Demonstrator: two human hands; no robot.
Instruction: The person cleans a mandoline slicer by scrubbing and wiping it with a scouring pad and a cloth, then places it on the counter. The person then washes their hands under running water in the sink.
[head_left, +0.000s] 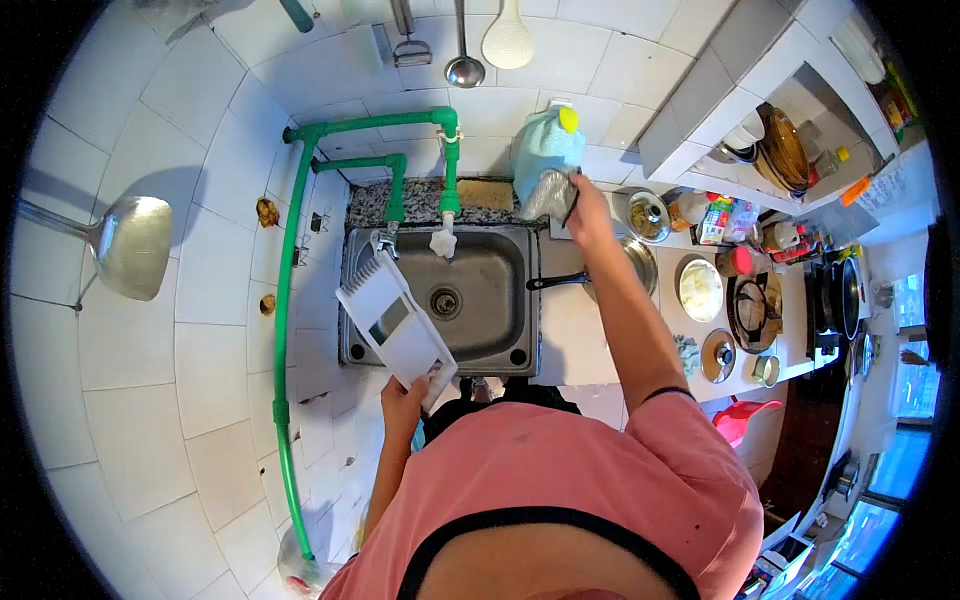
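My left hand [403, 406] grips the lower end of a white mandoline slicer [397, 318], with its thumb on the face. The slicer is tilted over the left side of the steel sink [505, 300], its toothed end near the tap [383, 243]. My right hand [590, 212] is closed on a silvery scrubbing pad [547, 198] with a dark edge, at the sink's back right corner. Just behind the pad stands a light blue jug [548, 143] with a yellow cap. Some of my right fingers are hidden.
A pan [640, 262] lies right of the sink, its black handle pointing toward the basin. Farther right are a white bowl [700, 290], a glass lid [718, 355] and jars. Green pipes [284, 330] run along the left wall. A ladle [464, 70] hangs above.
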